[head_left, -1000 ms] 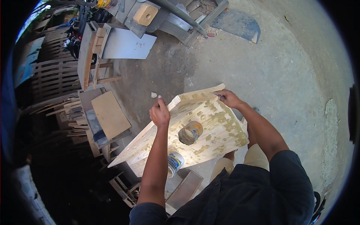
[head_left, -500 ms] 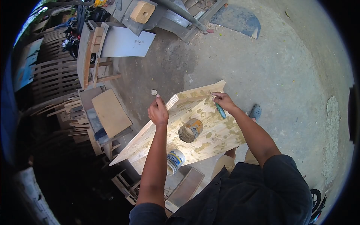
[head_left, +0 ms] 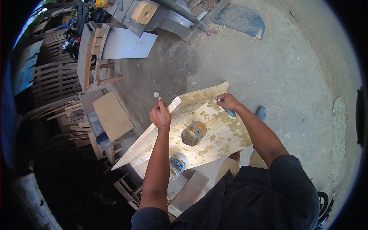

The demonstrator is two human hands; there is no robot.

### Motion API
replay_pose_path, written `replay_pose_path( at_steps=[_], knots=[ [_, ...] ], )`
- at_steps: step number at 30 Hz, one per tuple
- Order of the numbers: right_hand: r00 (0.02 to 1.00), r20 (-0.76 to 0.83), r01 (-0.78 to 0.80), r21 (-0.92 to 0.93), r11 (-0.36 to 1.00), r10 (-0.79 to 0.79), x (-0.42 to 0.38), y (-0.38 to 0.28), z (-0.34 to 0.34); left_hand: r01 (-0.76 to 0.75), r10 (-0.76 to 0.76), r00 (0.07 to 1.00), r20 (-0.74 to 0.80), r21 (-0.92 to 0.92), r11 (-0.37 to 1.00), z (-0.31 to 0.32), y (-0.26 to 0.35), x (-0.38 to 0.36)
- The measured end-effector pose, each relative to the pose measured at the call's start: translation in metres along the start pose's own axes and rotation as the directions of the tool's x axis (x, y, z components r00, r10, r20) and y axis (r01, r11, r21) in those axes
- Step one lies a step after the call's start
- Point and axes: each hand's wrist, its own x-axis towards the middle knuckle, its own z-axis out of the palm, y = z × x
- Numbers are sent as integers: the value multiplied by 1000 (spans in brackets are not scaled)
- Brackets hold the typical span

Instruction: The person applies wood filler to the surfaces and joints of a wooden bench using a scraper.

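A pale wooden board with a raised edge strip lies before me, patched with tan filler. My right hand grips a putty knife by its teal handle, its blade against the inner side of the strip. My left hand is closed beside the board's left corner; a small whitish lump shows just past the thumb. What the fingers hold is hidden. On the board sits an open can of brownish paste. A white labelled tub stands nearer my body.
Left of the board, a tan sheet lies on a low stand beside stacked wood offcuts. Farther off are a white panel and a wooden block. A clog-shod foot rests on the concrete floor at right.
My right hand has turned the putty knife: the handle now points more to the right and the blade lies flatter along the strip. My left hand has hardly moved.
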Motion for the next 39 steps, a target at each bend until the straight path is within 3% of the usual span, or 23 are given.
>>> replay_pose_path(
  at_steps=[2,5,7,9,15,19,21,25,28,30,31,33,34,36,39],
  knots=[
    [963,202,-201,103,974,178,0,-7,-21,-3,3,1000,0,1,1000,1,0,1],
    [973,93,-224,142,964,212,8,-10,-28,-5,5,1000,-3,-2,1000,2,-2,1],
    [978,92,-200,164,966,187,13,-9,-25,-10,10,1000,-4,-3,1000,2,-2,1],
    [982,155,-124,65,990,112,18,-4,-15,-2,2,1000,-7,-12,1000,3,-3,1],
    [947,281,-172,40,984,154,10,-12,-40,-15,15,1000,-5,-9,1000,0,1,-1],
    [981,163,-124,79,989,110,17,-12,-33,3,-3,1000,6,-2,1000,-2,3,-1],
    [986,147,105,-143,984,-84,20,-6,-22,-11,11,1000,5,-12,1000,-1,2,-1],
    [963,263,99,-145,984,-58,16,-1,-37,-10,10,1000,14,-13,1000,0,0,0],
    [974,225,-14,-24,1000,19,11,7,-35,-4,4,1000,18,-11,1000,-1,0,0],
    [955,172,-270,160,949,242,-2,-6,-33,10,-10,1000,17,-8,1000,-2,3,0],
    [955,173,-270,160,949,243,-5,-7,-26,11,-11,1000,17,-7,1000,-2,2,0],
    [971,100,-239,333,912,218,-5,1,-8,6,-6,1000,22,-6,1000,-2,2,0],
    [970,101,-241,333,912,219,-3,8,4,7,-7,1000,23,-4,1000,-2,2,0],
    [995,-76,68,159,985,-57,1,23,25,10,-10,1000,19,-16,1000,-2,3,-1],
    [994,-11,112,27,993,-111,-3,26,11,0,0,1000,7,-14,1000,0,0,0]
  ],
)
